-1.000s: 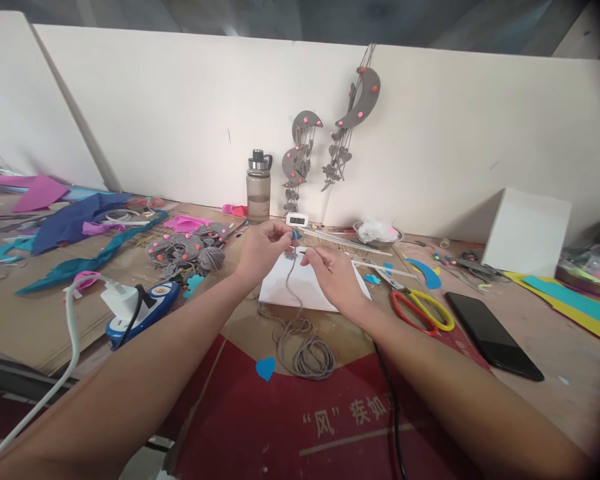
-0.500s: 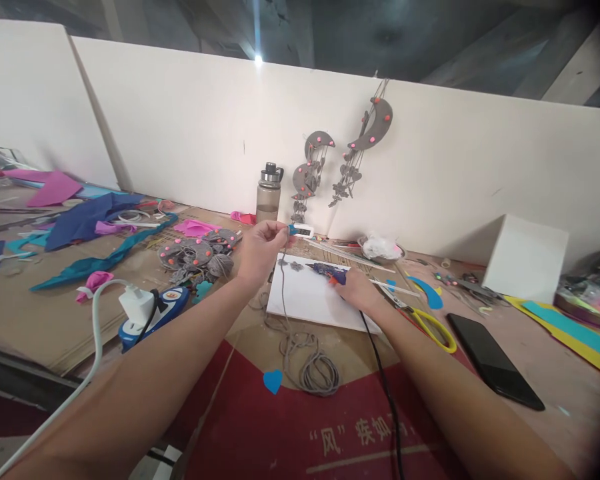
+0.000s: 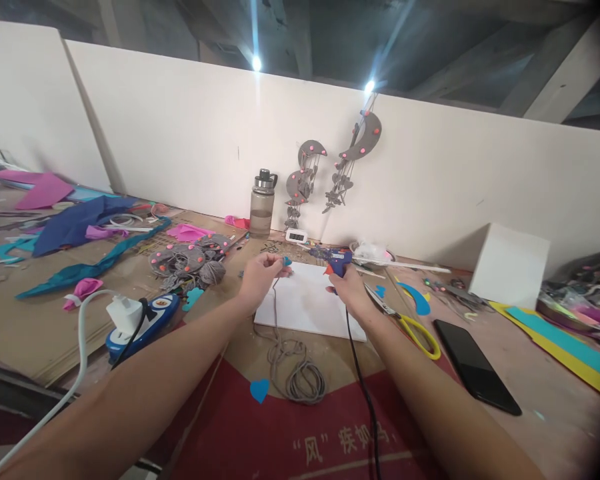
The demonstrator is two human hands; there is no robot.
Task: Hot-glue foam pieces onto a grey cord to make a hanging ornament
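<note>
My left hand [image 3: 261,280] pinches a small teal felt piece [image 3: 287,262] between thumb and fingers, above the far left corner of a white board [image 3: 305,303]. Grey yarn [image 3: 275,303] hangs down from this hand and runs to a loose coil [image 3: 305,381] near the board's front edge. Wrapped round a blue hot glue gun [image 3: 339,262], my right hand [image 3: 349,287] is over the board's right side. The gun's nozzle points left, toward the felt piece but apart from it. A black cord [image 3: 363,387] trails from the gun toward me.
Yellow-handled scissors [image 3: 420,337] and a black phone [image 3: 475,367] lie at the right. A blue power strip [image 3: 145,327] and grey felt pieces with yarn [image 3: 187,260] are at the left. Behind stand a water bottle [image 3: 263,207] and a small digital clock [image 3: 296,236]. A blue heart [image 3: 259,391] lies in front.
My left hand with the felt piece has come lower and nearer the board. The glue gun has been raised off the board and tilted. The view has shifted slightly.
</note>
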